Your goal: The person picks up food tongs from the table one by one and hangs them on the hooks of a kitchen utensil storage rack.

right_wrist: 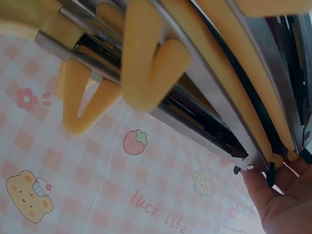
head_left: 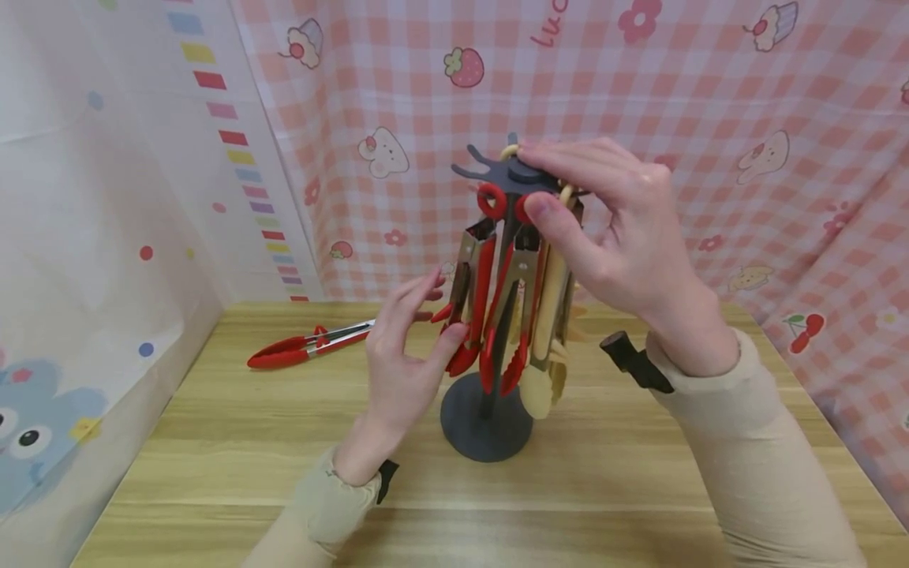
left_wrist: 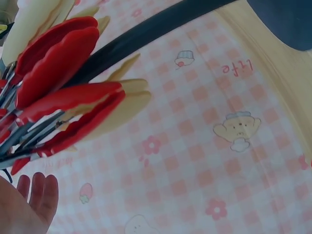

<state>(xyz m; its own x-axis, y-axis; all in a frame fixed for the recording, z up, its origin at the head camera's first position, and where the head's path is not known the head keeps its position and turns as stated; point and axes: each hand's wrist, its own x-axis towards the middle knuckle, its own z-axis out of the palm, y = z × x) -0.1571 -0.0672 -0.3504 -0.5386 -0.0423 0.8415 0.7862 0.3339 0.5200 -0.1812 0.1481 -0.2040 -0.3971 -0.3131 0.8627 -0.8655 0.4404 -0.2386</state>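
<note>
A dark stand with a round base and a hooked top carries several hanging tongs. Red-tipped tongs hang on its left side; cream-tipped tongs hang on the right, also seen as cream tongs with metal arms in the right wrist view. My right hand grips the stand's top, fingers over the hub and thumb by a red ring. My left hand is beside the red tongs, fingers extended; in the left wrist view the left fingers show below the red tips.
Another pair of red-tipped tongs lies on the wooden table, left of the stand. Behind hangs a pink checked cloth, with a white patterned cloth to the left.
</note>
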